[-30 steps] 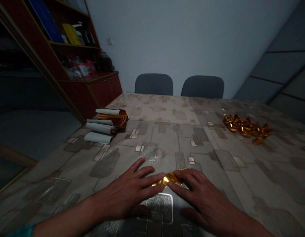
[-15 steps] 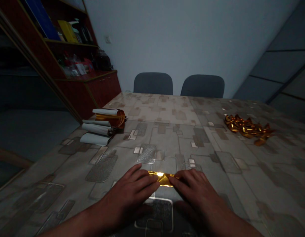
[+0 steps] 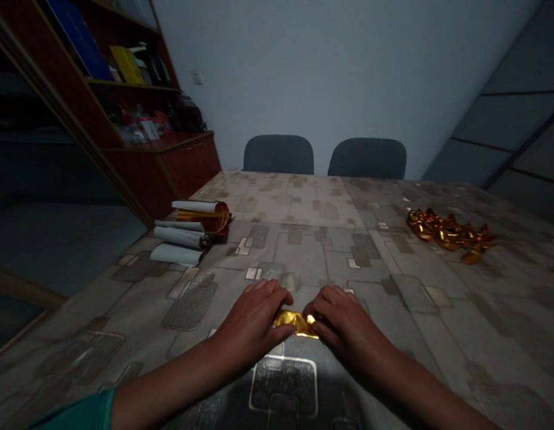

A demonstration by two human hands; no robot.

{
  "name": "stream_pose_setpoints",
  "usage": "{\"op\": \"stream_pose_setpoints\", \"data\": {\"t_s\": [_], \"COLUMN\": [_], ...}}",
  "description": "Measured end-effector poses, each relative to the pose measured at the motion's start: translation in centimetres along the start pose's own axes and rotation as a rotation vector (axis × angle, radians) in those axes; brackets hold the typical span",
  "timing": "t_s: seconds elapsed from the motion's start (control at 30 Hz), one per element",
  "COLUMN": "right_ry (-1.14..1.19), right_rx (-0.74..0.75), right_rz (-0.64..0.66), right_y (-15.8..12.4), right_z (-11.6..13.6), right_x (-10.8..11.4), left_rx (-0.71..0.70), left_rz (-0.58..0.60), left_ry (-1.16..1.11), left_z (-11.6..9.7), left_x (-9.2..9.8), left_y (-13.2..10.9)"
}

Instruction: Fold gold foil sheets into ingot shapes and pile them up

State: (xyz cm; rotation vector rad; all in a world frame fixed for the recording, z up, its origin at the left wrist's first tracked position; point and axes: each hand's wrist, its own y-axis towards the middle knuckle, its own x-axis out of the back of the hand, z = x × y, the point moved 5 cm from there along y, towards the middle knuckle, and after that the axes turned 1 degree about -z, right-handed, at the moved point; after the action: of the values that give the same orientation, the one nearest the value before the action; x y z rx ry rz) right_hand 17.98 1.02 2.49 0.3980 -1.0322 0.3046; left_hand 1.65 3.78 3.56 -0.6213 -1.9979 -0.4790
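A small folded strip of shiny gold foil [image 3: 297, 323] lies on the patterned table top [image 3: 303, 257], near the front edge of my view. My left hand [image 3: 254, 316] and my right hand [image 3: 342, 319] curve over it from either side, with fingertips pressing on its two ends. Its ends are hidden under my fingers. Farther off at the left stand several white-backed rolled sheets [image 3: 178, 237] beside a gold foil roll [image 3: 205, 218]. A heap of curled gold ribbon [image 3: 449, 233] lies well away from both hands on the right.
A dark red shelf cabinet [image 3: 187, 161] holding books and small items stands past the table's left side. Two dark chairs [image 3: 279, 154] [image 3: 367, 158] stand beyond the far edge. A small object sits at the right edge of the table.
My hands have moved closer together and slightly forward. The gold strip looks shorter and more covered by my fingers than before.
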Motion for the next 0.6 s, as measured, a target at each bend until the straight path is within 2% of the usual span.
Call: {"op": "stream_pose_setpoints", "data": {"t_s": [0.13,0.23,0.33,0.47,0.53,0.6], "right_ry": [0.059,0.13,0.344,0.866,0.997,1.039], "right_rx": [-0.03,-0.041,-0.115,-0.258,-0.275,-0.285], "right_rz": [-0.015,-0.033,-0.003,0.07,0.047,0.012], "right_y": [0.6,0.7,0.9,1.4,1.7,1.9], "right_z": [-0.3,-0.3,-0.4,-0.8,-1.0,-1.2], "right_x": [0.0,0.0,0.5,1.4,2.0,2.2], "left_rx": [0.003,-0.008,0.052,0.221,0.259,0.253], "left_rz": [-0.003,-0.023,-0.053,-0.175,-0.179,-0.16], "left_ry": [-0.077,-0.238,-0.506,-1.063,-1.309,-1.384], "left_z": [0.1,-0.3,-0.5,0.0,0.1,0.0], "left_x": [-0.4,-0.9,-0.6,0.6,0.8,0.7], "left_y": [0.0,-0.1,0.0,0.6,0.9,1.2]}}
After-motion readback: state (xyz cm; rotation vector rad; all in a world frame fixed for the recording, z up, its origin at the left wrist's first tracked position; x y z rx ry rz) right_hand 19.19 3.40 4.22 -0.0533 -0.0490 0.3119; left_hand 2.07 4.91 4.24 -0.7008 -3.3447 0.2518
